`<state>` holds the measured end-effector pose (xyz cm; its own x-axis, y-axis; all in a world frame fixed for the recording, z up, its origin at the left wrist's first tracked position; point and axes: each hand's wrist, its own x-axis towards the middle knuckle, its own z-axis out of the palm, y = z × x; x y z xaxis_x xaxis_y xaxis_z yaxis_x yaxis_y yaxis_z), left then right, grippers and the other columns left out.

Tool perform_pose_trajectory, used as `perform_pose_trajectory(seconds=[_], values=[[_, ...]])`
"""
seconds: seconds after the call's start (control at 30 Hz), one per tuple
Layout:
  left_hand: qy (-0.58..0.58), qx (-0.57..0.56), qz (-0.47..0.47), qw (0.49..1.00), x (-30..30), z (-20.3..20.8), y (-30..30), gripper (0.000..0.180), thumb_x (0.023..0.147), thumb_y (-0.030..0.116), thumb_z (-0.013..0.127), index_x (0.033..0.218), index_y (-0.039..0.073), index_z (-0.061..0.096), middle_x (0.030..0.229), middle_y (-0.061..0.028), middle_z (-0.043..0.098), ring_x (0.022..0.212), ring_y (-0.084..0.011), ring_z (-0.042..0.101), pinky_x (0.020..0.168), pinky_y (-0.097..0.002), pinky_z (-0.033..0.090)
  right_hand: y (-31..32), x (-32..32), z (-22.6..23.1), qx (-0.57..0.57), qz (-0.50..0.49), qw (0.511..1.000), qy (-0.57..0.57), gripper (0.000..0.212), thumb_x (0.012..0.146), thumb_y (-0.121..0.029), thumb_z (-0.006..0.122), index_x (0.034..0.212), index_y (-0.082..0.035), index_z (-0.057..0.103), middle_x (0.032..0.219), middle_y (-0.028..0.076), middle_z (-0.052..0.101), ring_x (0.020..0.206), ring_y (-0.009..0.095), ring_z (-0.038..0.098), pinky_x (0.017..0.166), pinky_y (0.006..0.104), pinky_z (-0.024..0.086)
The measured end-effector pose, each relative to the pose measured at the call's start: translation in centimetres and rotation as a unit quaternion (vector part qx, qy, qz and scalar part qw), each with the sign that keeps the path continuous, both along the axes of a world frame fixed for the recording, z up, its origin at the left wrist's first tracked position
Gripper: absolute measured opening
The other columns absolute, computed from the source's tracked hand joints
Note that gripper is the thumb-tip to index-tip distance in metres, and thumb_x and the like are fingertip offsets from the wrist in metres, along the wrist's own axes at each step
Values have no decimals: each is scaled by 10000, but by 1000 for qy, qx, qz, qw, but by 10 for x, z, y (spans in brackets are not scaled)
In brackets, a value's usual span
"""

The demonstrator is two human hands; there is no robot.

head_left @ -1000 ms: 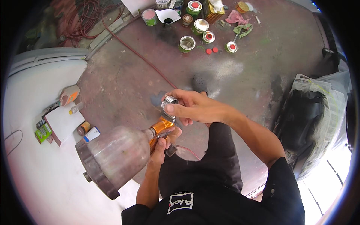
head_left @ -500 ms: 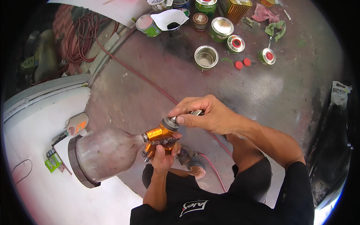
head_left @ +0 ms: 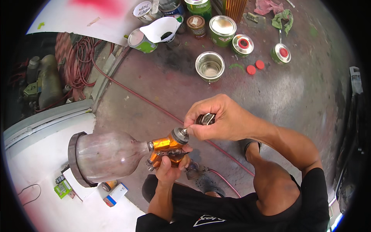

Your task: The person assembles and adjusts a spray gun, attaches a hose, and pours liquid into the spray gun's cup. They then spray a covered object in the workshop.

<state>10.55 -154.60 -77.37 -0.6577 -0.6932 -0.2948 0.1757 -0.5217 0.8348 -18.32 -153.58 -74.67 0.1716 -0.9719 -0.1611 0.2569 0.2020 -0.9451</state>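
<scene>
My left hand is closed around the orange metal body of a spray gun. The gun lies sideways, and its big cloudy plastic cup with a dark lid points left. At the gun's front end, my right hand has its thumb and fingertips pinched at the small silver nozzle tip in the grey head. A dark, round metal air cap is tucked inside the curled fingers of that same hand. A red hose runs from near the gun's handle, whose lower part is hidden.
An open metal can stands on the floor ahead, with several paint cans behind it. Two red caps lie close by. Another red hose crosses the floor. Small boxes sit at left on a white surface.
The right hand has drawn slightly right of the gun's head, showing more of the nozzle tip and the air cap in its fingers. The left hand still holds the gun. The view has shifted.
</scene>
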Motion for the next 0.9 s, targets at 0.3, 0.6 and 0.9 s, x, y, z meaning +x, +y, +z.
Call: perform_pose_trajectory(seconds=[0.3, 0.6, 0.9], values=[[51, 48, 5, 998, 20, -2, 0, 802, 1044, 591, 622, 1531, -30, 477, 1341, -255, 692, 690, -128, 548, 713, -343, 481, -2, 38, -32, 205, -35, 961, -184, 351, 1037, -386, 730, 973, -45, 788, 877, 20, 738, 644, 83, 632, 601, 257, 473], [37, 41, 47, 997, 39, -3, 7, 796, 1045, 576, 628, 1542, -24, 462, 1314, -252, 698, 677, -146, 555, 693, -344, 481, -5, 62, -15, 159, -1, 969, -189, 287, 1053, -327, 738, 1060, -42, 777, 908, 15, 724, 706, 67, 635, 592, 246, 461], [26, -9, 103, 994, 38, -4, 4, 731, 1091, 651, 467, 1463, 25, 530, 1242, -187, 700, 564, -130, 509, 570, -333, 466, -16, 83, -40, 188, -41, 941, -280, 440, 1124, -447, 473, 1107, -64, 690, 968, 33, 676, 894, 145, 670, 760, 309, 505]])
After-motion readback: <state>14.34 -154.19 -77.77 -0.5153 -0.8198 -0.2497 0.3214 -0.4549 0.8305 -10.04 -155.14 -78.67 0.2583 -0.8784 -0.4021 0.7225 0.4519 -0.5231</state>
